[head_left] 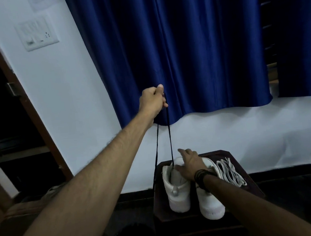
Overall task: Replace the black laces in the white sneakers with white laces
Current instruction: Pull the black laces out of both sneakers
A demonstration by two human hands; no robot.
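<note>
You face a dim room: a blue curtain (192, 49) fills the upper centre, a switch panel (36, 34) on the white wall (72, 105) upper left, a dark wooden door frame (25, 102) at left.

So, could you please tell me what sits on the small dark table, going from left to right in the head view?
Hanging end of the black lace → left white sneaker → right white sneaker, with the right hand resting across the shoes → bundle of white laces.

The lace (169, 135) is black. The two shoes (177, 188) are white. More white laces (229, 171) lie at the dark brown table's (249, 186) right edge. The curtain (192, 49) is blue.
</note>
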